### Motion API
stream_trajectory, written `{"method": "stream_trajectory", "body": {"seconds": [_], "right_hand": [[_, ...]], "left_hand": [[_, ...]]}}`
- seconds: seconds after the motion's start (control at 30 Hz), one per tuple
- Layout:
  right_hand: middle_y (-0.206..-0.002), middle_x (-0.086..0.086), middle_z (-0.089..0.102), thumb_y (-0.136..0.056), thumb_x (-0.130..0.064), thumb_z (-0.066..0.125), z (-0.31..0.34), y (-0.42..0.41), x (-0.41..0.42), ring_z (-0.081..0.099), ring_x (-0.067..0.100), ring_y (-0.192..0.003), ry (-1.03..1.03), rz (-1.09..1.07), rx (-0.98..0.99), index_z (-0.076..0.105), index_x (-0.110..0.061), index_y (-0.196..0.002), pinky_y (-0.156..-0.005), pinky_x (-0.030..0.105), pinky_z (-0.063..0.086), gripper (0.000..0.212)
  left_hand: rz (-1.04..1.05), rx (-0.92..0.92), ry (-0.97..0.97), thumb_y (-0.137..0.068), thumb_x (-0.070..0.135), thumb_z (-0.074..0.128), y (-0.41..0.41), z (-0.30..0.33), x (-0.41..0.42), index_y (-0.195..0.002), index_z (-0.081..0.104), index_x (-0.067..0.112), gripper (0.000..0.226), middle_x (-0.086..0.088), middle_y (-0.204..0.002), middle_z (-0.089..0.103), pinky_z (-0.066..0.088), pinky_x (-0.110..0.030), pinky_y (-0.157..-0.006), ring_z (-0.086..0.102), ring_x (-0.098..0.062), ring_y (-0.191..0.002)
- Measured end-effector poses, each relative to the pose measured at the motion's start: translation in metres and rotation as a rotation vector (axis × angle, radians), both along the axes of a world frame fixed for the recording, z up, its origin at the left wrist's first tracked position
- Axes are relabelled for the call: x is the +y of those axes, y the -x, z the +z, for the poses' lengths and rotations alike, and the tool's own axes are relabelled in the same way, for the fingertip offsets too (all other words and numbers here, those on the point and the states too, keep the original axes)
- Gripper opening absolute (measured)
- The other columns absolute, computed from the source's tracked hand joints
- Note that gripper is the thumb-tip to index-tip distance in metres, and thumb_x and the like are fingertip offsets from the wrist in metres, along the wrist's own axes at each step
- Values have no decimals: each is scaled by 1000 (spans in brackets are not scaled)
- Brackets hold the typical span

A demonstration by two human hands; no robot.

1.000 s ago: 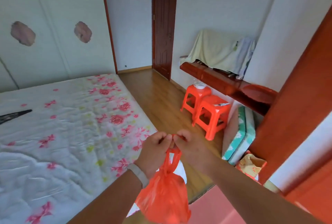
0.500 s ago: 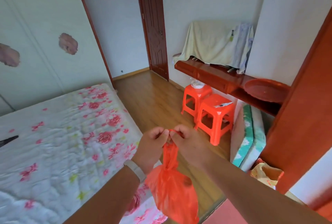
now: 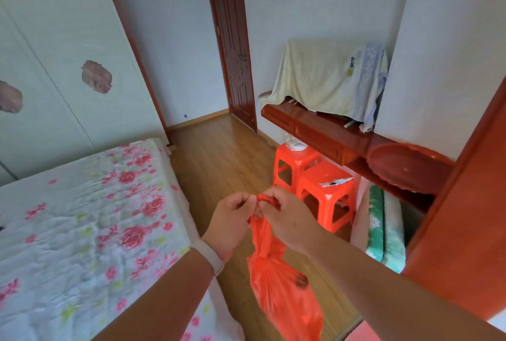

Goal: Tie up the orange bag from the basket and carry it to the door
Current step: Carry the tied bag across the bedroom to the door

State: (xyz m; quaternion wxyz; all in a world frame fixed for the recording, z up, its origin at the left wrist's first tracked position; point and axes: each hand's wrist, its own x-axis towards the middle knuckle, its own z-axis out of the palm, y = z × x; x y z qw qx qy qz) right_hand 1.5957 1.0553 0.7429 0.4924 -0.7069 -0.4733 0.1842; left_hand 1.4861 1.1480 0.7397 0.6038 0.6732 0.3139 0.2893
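Left hand (image 3: 230, 224) and right hand (image 3: 287, 220) pinched closed, fingers (image 3: 247, 199) touching.

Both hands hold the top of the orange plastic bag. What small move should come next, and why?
Probably pull the two twisted ends apart to tighten the knot. The left hand and the right hand each pinch the bunched top of the orange plastic bag, which hangs free below them, and the dark brown wooden door lies across the room.
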Motion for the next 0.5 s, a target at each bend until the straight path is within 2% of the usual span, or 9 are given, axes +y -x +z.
{"method": "stream_trajectory", "body": {"seconds": [0.13,0.17,0.37,0.5], "right_hand": [[-80,-8,67,-89,-26,58,0,-54,17,58,-1,-73,-3,-54,-10,63,-21,-90,-68,17,44,8],[-79,-9,65,-90,-25,59,-1,-65,22,56,-3,-71,-1,-61,-6,63,-19,-92,-66,15,42,8],[-84,-7,68,-89,-27,59,-11,-140,75,59,4,-74,36,-109,-31,63,-19,-93,-68,23,45,10],[-84,-5,69,-84,-33,56,-10,-182,128,63,13,-80,79,-133,-8,63,-18,-92,-75,35,50,18]], "left_hand": [[-40,3,-5,-88,30,58,-55,-3,23,-75,61,0,33,-14,-72,57,44,-43,-69,51,-25,-69],[-50,1,-1,-85,34,58,-69,-5,31,-76,61,0,35,-15,-72,57,44,-43,-69,51,-25,-69],[-93,0,19,-91,23,58,-149,-21,89,-67,65,17,26,-5,-65,58,42,-40,-66,49,-22,-67],[-114,0,22,-92,18,57,-197,-26,144,-65,64,16,29,0,-60,56,39,-34,-60,48,-17,-61]]}}
